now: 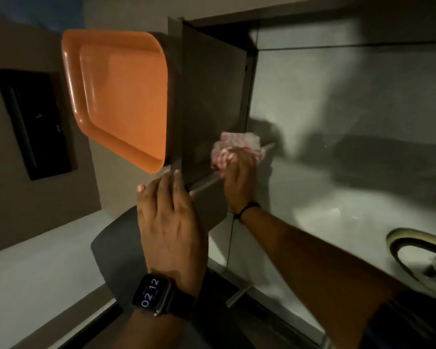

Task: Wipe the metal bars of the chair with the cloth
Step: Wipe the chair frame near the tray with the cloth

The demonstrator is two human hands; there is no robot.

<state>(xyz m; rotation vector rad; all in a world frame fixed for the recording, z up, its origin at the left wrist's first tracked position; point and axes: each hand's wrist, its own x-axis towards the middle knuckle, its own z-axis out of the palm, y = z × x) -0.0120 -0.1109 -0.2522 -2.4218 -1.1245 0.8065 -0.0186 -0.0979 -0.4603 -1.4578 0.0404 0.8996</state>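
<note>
Chair (207, 109) lies tipped in the middle of the dim room, its orange seat (121, 96) facing left and its grey metal frame to the right of it. The red-and-white checked cloth (237, 144) sits on a thin metal bar (268, 147) at the frame's far right side. The right hand (239, 177) is clamped on the cloth, fingers curled over it against the bar. The left hand (169, 210), wearing a smartwatch (152, 293), rests with fingers spread and flat on the frame's near edge, gripping nothing. The floor (350, 122) is pale, glossy tile with soft shadows. A brown wall (23, 197) with a dark panel (33, 122) stands at left; a shoe (425, 258) lies near right.
</note>
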